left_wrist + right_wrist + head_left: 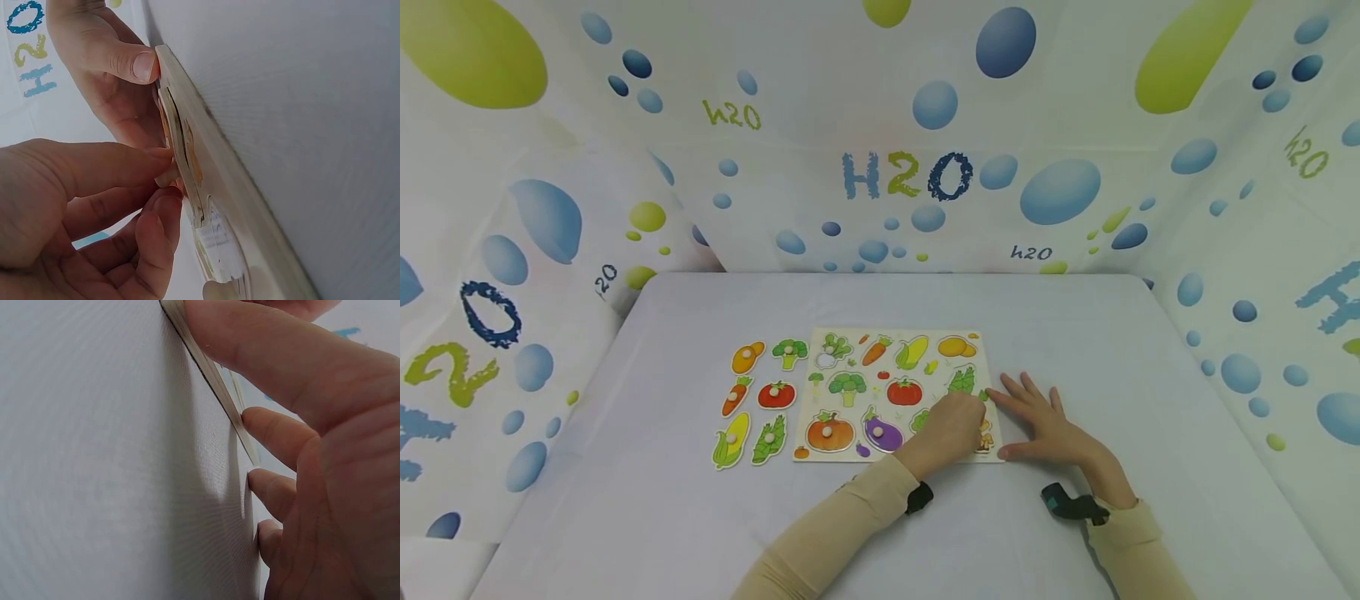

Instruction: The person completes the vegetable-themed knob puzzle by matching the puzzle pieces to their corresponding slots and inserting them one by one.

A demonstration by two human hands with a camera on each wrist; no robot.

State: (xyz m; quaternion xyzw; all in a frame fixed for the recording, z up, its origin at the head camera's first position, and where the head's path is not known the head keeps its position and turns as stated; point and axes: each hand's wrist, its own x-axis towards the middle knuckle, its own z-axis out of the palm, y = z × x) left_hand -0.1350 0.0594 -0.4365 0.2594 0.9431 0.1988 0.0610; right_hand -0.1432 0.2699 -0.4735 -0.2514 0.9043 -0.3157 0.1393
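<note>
A wooden vegetable puzzle board (831, 457) lies on the table, with knobbed pumpkin (841, 434) and eggplant (891, 437) pieces in it. Over its lower right part, my left hand (949, 429) pinches the small wooden knob (166, 177) of a puzzle piece (181, 147) between thumb and fingers. That piece lies at the board's face, one edge slightly proud; its picture is mostly hidden by the hand. My right hand (1047, 427) is spread at the board's right edge, its thumb and a finger touching the rim (215, 378).
Left of the board lie loose knobbed pieces: potatoes (745, 360), broccoli (789, 352), carrot (733, 399), tomato (784, 395), corn (737, 433) and a green asparagus-like one (772, 428). A patterned curtain (820, 208) stands behind the white table (647, 417).
</note>
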